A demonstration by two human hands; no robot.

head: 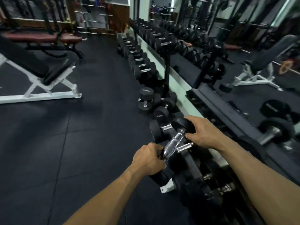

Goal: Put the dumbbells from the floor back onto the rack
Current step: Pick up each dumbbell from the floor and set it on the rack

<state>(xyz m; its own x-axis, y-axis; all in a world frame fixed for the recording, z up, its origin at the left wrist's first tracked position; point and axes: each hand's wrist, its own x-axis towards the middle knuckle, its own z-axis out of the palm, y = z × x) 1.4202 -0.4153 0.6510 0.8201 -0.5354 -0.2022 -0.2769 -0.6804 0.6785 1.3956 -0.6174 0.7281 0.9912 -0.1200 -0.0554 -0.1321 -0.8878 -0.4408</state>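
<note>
Now we carry a black round-headed dumbbell with a knurled chrome handle [174,144], tilted, above the low black rack [193,161] at near right | our left hand [148,159] curls round its near head | our right hand [203,133] grips its far head | more black dumbbells [146,101] lie on the dark rubber floor [81,143] farther along.

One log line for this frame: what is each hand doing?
left hand: grips near head | right hand: grips far head | dumbbell: tilted over rack, not seated
</note>
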